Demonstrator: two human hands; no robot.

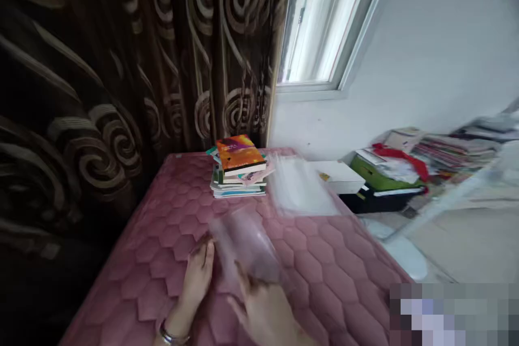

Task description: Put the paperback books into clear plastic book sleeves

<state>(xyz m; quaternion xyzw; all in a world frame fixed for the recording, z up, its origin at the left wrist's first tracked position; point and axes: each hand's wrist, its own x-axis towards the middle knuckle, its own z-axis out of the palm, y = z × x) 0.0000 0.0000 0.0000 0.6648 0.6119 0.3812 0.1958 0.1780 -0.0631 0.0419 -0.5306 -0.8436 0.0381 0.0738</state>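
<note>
Touching clear bag [247,246] | left hand [198,278] flat | right hand [265,311] blurred

Likely home bedroom, quilted mattress [324,259], curtain [121,65], window [324,21]

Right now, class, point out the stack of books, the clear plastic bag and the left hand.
stack of books [239,152], head view, orange top cover.
clear plastic bag [245,246], head view, its blurred middle.
left hand [198,277], head view, back of the hand.
</note>
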